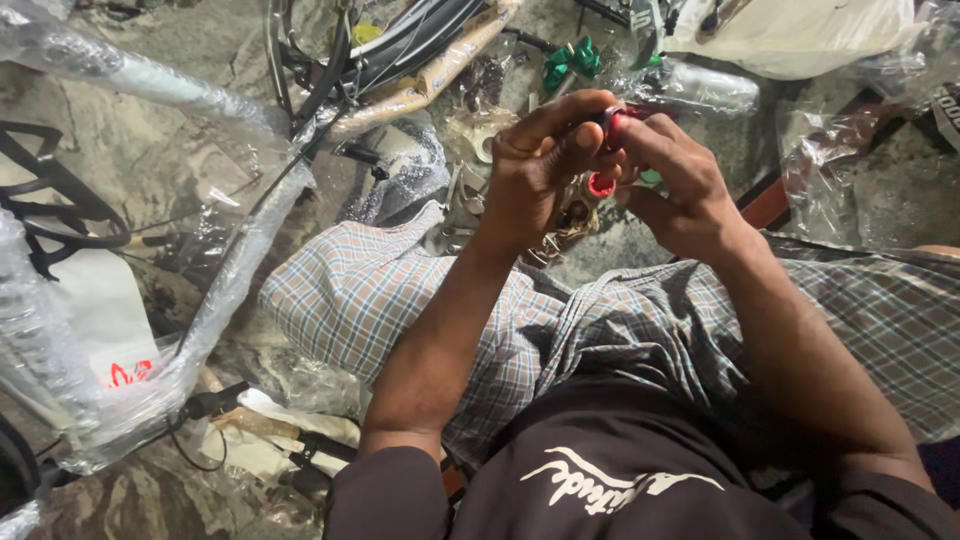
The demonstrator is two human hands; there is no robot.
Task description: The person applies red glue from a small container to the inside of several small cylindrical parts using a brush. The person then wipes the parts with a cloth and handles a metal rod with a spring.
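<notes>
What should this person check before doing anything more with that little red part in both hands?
1. Left hand grips the small red part: ok.
2. Right hand also on it, fingers pinching: ok.
3. Part in plain view: not ok, fingers cover most of it.
4. Second red piece below the fingers is held firmly: cannot tell.
5. Loose metal pieces on the stone floor lie close by: ok.
6. Wrapped bicycle tube is apart from the hands: ok.
</notes>
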